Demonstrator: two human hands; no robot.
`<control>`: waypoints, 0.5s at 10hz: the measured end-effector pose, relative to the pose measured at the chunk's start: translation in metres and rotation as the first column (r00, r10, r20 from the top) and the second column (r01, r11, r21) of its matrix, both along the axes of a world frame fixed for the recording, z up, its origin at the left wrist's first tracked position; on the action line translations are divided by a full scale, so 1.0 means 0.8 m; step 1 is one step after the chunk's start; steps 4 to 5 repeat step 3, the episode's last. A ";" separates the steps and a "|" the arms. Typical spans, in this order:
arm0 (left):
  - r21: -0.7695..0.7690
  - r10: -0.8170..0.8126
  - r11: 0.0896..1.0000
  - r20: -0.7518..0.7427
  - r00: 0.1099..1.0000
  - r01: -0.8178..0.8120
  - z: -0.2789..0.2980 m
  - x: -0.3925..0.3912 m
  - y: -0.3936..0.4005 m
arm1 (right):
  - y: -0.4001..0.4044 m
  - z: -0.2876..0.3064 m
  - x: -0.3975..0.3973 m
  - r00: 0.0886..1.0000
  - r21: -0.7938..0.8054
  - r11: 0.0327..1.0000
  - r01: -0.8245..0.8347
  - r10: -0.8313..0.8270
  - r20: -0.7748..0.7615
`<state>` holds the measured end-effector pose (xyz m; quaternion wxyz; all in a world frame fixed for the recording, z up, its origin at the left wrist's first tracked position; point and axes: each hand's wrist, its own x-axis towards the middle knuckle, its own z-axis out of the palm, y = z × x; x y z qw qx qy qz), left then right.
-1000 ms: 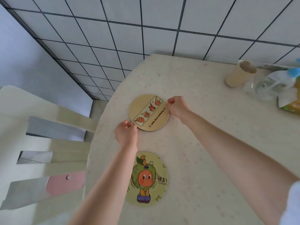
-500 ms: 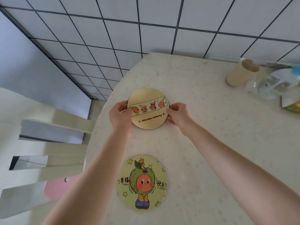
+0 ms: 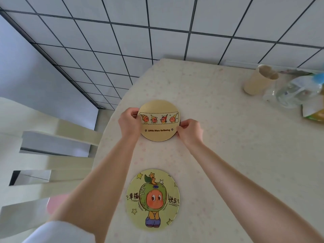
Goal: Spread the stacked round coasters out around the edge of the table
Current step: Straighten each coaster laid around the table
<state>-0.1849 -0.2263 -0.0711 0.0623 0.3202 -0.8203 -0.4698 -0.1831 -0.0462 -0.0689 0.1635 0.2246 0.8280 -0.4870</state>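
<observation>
A tan round coaster [image 3: 159, 109] with a strip of small orange figures lies flat near the left edge of the cream table [image 3: 228, 146]. My left hand [image 3: 130, 121] pinches its left rim and my right hand [image 3: 190, 131] pinches its right rim. Closer to me, a green round coaster [image 3: 153, 199] with an apple-headed cartoon figure lies flat by the same table edge, untouched, between my forearms.
A beige paper cup [image 3: 257, 80] lies on its side at the far right, beside a clear plastic bottle [image 3: 291, 92] and a yellow-green packet [image 3: 313, 112]. A pale slatted chair [image 3: 43, 155] stands left of the table. Tiled floor lies beyond.
The tan coaster has been turned so its picture strip runs level, and it has shifted slightly away from me. Both hands moved to opposite sides of its rim.
</observation>
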 end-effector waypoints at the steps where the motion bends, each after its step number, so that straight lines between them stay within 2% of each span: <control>1: -0.053 -0.046 0.998 -0.001 0.999 0.046 0.005 0.000 0.002 | -0.001 0.003 0.002 0.999 0.026 1.000 -0.012 0.011 0.039; 2: -0.167 -0.144 0.975 0.046 0.989 0.150 0.006 -0.004 0.000 | 0.003 0.009 0.000 0.995 0.039 0.998 -0.057 0.053 0.090; 3: -0.214 -0.175 0.958 0.084 0.981 0.190 0.014 0.012 -0.004 | 0.013 0.017 0.013 0.985 0.029 0.996 -0.086 0.080 0.152; 5: -0.214 -0.175 0.958 0.084 0.981 0.190 0.014 0.012 -0.004 | 0.013 0.017 0.013 0.985 0.029 0.996 -0.086 0.080 0.152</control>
